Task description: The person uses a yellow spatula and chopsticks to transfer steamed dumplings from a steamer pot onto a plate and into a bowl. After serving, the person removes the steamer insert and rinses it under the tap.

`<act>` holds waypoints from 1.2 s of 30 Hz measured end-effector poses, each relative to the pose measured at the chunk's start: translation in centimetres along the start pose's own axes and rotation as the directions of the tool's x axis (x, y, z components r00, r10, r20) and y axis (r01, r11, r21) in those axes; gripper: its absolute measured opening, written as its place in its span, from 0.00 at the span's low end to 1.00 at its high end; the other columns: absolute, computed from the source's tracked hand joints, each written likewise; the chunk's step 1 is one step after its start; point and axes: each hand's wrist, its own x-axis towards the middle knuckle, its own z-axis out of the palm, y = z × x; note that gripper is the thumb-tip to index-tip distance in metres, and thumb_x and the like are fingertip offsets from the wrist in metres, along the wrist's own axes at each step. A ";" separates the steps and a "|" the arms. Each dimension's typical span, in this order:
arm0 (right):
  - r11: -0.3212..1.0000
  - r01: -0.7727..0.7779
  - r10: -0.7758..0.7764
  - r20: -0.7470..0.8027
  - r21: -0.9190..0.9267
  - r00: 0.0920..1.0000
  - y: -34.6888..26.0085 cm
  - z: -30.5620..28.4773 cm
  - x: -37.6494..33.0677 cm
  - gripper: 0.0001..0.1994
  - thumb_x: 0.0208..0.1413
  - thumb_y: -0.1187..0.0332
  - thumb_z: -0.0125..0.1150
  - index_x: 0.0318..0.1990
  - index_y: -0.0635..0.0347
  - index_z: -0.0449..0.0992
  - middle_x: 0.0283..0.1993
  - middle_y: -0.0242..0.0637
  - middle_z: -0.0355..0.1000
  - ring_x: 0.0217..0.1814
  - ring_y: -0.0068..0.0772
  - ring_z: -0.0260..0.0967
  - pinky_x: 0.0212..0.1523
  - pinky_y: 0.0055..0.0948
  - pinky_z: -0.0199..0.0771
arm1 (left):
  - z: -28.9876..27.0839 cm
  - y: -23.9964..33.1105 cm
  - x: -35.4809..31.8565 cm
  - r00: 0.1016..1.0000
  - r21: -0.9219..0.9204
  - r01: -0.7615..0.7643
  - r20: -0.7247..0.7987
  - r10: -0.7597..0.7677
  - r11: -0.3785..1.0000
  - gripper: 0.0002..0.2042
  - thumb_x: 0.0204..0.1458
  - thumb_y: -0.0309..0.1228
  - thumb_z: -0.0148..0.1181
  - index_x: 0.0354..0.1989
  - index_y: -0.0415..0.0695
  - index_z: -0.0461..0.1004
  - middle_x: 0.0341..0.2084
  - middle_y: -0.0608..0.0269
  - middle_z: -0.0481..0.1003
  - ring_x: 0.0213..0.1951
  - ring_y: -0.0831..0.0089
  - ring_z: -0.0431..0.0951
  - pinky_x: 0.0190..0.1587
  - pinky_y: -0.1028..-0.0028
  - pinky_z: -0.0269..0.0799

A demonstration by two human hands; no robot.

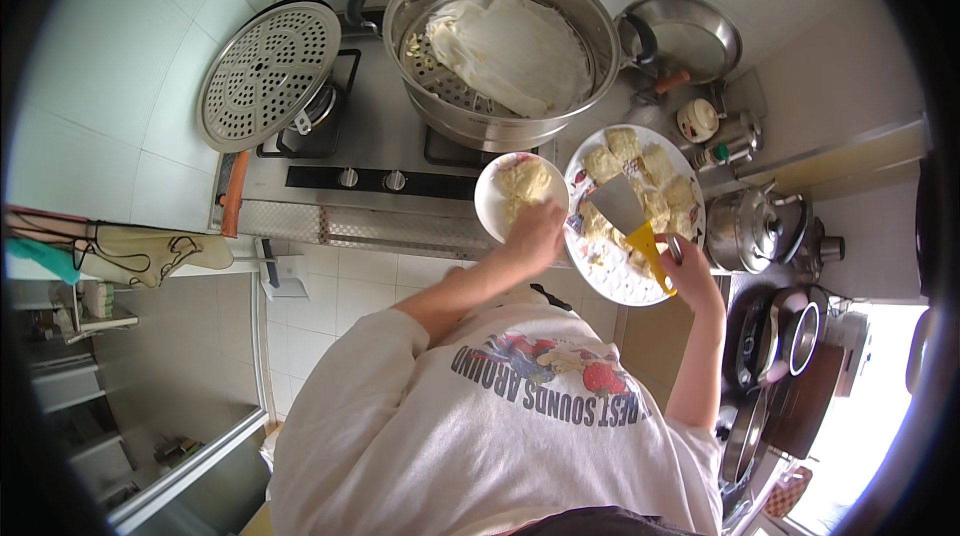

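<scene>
My left hand is closed at the near right edge of a small white bowl, its fingertips partly hidden. Pale yellow, soft-looking food lies in the bowl. My right hand grips a spatula by its yellow handle. The flat metal blade reaches over a large white patterned plate. Several pale yellow food pieces lie around the blade on that plate, which stands just right of the bowl.
A large steel steamer pot holding a crumpled white cloth stands on the stove behind the bowl. At left leans a perforated steamer tray. A steel pan, small jars and a kettle line the right.
</scene>
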 end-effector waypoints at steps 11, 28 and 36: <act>0.922 0.371 -0.320 -0.316 0.115 0.893 -13.8 3.3 -4.2 0.14 0.45 0.84 0.53 0.41 0.63 0.67 0.33 0.45 0.73 0.35 0.40 0.73 0.37 0.31 0.71 | -5.8 10.4 -1.6 0.982 -0.963 0.091 0.046 -0.181 0.254 0.15 0.61 0.28 0.44 0.55 0.38 0.60 0.49 0.60 0.68 0.53 0.76 0.65 0.55 0.74 0.59; 0.389 0.850 -0.594 -0.608 0.356 0.527 -13.4 -10.4 -10.2 0.31 0.56 0.36 0.37 0.17 0.56 0.59 0.39 0.47 0.67 0.39 0.37 0.60 0.45 0.33 0.58 | -24.6 -1.6 -8.0 0.623 -0.607 0.248 -0.498 -0.604 0.756 0.10 0.62 0.37 0.42 0.38 0.45 0.65 0.18 0.70 0.67 0.16 0.84 0.66 0.16 0.83 0.62; 0.443 0.820 -0.377 -0.755 0.363 0.537 -14.4 -11.8 -4.7 0.31 0.58 0.38 0.34 0.25 0.61 0.61 0.37 0.48 0.67 0.37 0.38 0.70 0.33 0.32 0.77 | -36.4 -23.7 -9.2 0.508 -0.145 0.667 -0.630 -0.587 0.731 0.15 0.41 0.34 0.64 0.31 0.37 0.70 0.21 0.58 0.73 0.23 0.66 0.74 0.25 0.70 0.70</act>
